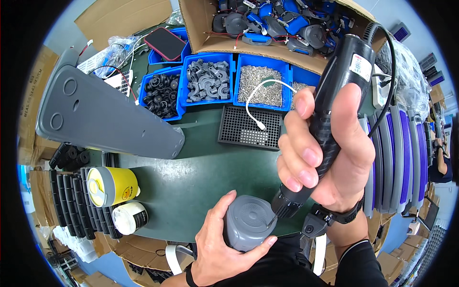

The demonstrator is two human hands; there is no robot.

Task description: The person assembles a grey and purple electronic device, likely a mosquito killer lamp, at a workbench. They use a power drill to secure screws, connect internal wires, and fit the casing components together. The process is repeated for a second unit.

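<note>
My left hand is wrapped round a grey rounded plastic housing, holding it near the table's front edge. A ring of small holes shows on its upper face. In my right hand is a black electric screwdriver, gripped in a fist with the thumb along its body. The tool slants down to the left, and its bit meets the right side of the housing's top; whether a screw sits under the tip cannot be made out. A black cable runs from the tool's upper end.
Beyond the hands stand a black perforated tray with a white cable over it, and blue bins of screws and small parts. A cardboard box is behind. A long grey casing, yellow cup and jar stand left; grey-purple panels, right.
</note>
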